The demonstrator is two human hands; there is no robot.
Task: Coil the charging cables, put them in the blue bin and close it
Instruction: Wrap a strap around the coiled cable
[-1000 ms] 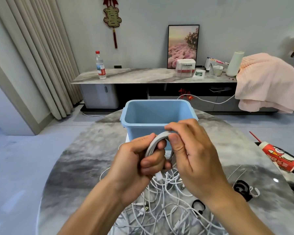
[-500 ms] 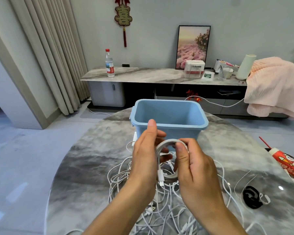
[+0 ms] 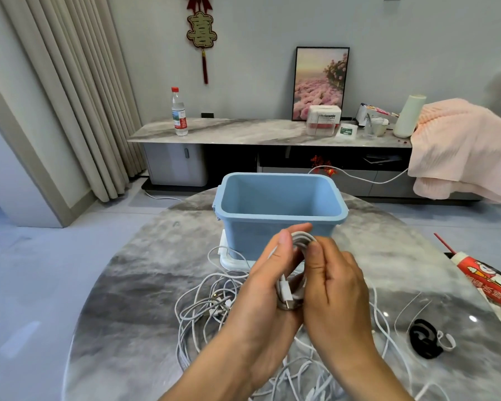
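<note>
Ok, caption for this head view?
Both hands hold a coiled white cable before the open blue bin; loose cables wait.

We see the bin (image 3: 278, 215) at the tabletop's (image 3: 145, 285) far middle, standing on its lid (image 3: 229, 260) | loose cables (image 3: 211, 308) heaped before it | both hands, left (image 3: 268, 287) and right (image 3: 334, 287), over the heap, coiled cable (image 3: 294, 273) between them | earphones (image 3: 427, 338) right of the heap | sideboard (image 3: 243, 131) behind the tabletop, bottle (image 3: 179, 112) on it

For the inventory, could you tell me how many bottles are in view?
1: a clear water bottle with a red cap stands upright at the left end of the sideboard. Others may be hidden.
</note>
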